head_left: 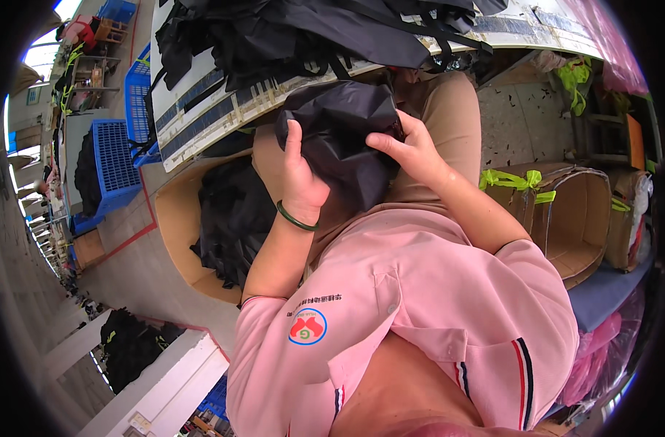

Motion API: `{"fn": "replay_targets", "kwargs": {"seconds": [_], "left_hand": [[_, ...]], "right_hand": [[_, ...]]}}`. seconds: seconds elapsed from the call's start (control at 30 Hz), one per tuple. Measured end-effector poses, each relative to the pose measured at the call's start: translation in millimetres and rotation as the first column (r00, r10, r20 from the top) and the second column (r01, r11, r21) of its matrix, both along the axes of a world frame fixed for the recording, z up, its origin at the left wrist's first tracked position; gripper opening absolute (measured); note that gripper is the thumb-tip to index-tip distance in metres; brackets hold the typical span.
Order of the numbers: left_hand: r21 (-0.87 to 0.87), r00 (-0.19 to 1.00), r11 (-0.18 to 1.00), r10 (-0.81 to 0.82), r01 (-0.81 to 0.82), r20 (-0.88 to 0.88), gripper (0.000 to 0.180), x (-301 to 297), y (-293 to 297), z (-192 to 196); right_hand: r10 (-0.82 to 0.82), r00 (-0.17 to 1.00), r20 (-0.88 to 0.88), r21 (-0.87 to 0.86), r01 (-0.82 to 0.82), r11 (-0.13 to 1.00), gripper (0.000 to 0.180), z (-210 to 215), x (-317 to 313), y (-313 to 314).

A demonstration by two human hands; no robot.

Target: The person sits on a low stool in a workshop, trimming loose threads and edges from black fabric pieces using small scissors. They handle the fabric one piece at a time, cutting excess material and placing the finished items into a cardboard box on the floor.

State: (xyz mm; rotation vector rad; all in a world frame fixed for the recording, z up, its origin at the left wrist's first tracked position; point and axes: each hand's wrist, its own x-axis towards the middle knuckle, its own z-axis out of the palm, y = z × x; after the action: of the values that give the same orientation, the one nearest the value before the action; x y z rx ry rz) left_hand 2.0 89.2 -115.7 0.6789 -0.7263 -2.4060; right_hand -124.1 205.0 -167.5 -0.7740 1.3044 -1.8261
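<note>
Over my lap I hold a crumpled piece of black fabric point(347, 138), thin and slightly shiny. My left hand point(305, 178), with a dark green bangle on its wrist, grips the left side. Its thumb points up along the near face, and the fingers are hidden behind the cloth. On the right edge, my right hand point(414, 151) pinches the fabric, thumb on top and fingers mostly out of sight. Just beyond, a heap of black fabric pieces with straps point(296, 36) lies on the worn white table point(194, 138).
Left of my legs stands a cardboard box point(178, 218) holding more black fabric point(234, 218). Blue plastic crates point(117, 164) are farther left. To my right is an open cardboard carton point(576, 226) with bright green ties point(518, 178). The table edge runs close beyond my hands.
</note>
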Motion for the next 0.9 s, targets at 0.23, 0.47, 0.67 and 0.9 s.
{"fn": "replay_targets", "kwargs": {"seconds": [0.23, 0.47, 0.67, 0.9], "left_hand": [[-0.218, 0.973, 0.948, -0.223, 0.230, 0.058, 0.048, 14, 3, -4], [-0.052, 0.992, 0.993, -0.112, 0.109, -0.061, 0.046, 10, 3, 2], [-0.093, 0.995, 0.994, -0.072, 0.066, -0.064, 0.047, 14, 6, 0], [-0.349, 0.957, 0.926, 0.218, -0.141, 0.192, 0.030, 53, -25, -39]], "right_hand": [[0.010, 0.927, 0.375, 0.089, -0.047, 0.995, 0.021, 48, -32, -22], [0.121, 0.954, 0.274, 0.209, -0.181, 0.961, 0.019, 54, -15, -10], [0.027, 0.968, 0.250, 0.166, -0.070, 0.984, 0.011, 51, -15, -9], [0.026, 1.000, 0.009, 0.122, -0.027, 0.992, 0.016, 75, -42, -7]]}}
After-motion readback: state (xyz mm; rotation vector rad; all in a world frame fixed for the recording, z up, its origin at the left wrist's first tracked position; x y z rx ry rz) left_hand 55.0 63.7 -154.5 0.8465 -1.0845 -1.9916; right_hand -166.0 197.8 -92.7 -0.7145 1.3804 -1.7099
